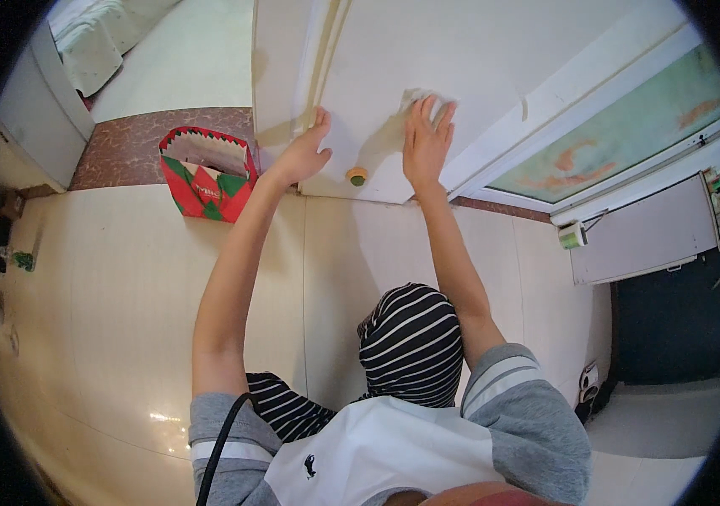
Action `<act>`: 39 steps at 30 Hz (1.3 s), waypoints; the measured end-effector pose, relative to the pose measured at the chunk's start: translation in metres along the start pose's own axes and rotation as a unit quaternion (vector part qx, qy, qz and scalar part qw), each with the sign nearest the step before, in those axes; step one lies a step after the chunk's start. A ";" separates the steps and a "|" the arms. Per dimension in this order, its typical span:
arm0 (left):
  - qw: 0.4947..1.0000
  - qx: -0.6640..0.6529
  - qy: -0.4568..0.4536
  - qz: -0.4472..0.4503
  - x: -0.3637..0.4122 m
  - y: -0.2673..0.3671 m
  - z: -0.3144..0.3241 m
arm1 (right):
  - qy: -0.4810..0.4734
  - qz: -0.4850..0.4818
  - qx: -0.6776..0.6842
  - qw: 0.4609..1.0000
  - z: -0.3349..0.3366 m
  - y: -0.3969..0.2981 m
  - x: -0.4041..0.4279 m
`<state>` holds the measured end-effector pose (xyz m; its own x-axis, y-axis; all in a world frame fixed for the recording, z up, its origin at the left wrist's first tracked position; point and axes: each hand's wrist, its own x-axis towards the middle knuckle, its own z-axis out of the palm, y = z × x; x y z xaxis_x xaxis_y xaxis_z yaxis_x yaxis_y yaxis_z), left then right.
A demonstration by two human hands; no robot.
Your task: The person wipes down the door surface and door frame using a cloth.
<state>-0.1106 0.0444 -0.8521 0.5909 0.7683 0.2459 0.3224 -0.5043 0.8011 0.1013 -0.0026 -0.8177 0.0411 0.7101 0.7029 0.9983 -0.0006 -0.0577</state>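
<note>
My right hand (426,142) presses a thin white cloth or tissue (415,97) flat against a white panel (366,88) in front of me. Only the edges of the cloth show around the fingertips. Farther left, my left hand (305,148) holds nothing; its thumb stands apart from the fingers, which rest at the pale moulding (322,69) along the panel's edge. Low on the panel, between both hands, is a small round knob-like piece (357,176), yellowish with a green centre.
A red, green and white paper gift bag (208,183) stands left of my left forearm, beside the brown marbled threshold (126,148). To the right are a frosted glass panel (619,145) and a grey-white board (648,231). My striped knee (410,345) juts forward above the tiled floor (145,284).
</note>
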 end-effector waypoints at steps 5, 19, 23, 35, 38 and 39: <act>0.999 0.019 0.020 0.039 0.001 -0.004 0.003 | 0.061 -0.003 -0.010 0.998 -0.004 -0.002 0.011; 1.000 -0.002 0.003 0.020 -0.001 -0.003 0.003 | 0.034 0.037 -0.035 0.998 -0.008 -0.003 0.008; 0.999 0.014 0.014 0.029 0.000 0.006 0.000 | 0.042 -0.007 -0.057 0.997 0.002 0.009 -0.003; 1.000 -0.020 0.001 0.011 0.000 -0.004 -0.001 | 0.110 0.044 -0.057 0.991 -0.008 -0.001 0.023; 0.999 -0.027 0.003 0.018 0.000 -0.001 0.000 | 0.084 0.041 -0.038 0.995 0.002 0.009 0.007; 0.999 -0.033 0.003 0.017 0.001 0.003 0.000 | 0.050 0.031 -0.051 0.997 0.005 0.013 0.000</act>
<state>-0.1093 0.0434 -0.8491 0.5969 0.7531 0.2769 0.2521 -0.5036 0.8263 0.1146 0.0013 -0.8220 0.1024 0.6332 0.7672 0.9924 -0.1175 -0.0355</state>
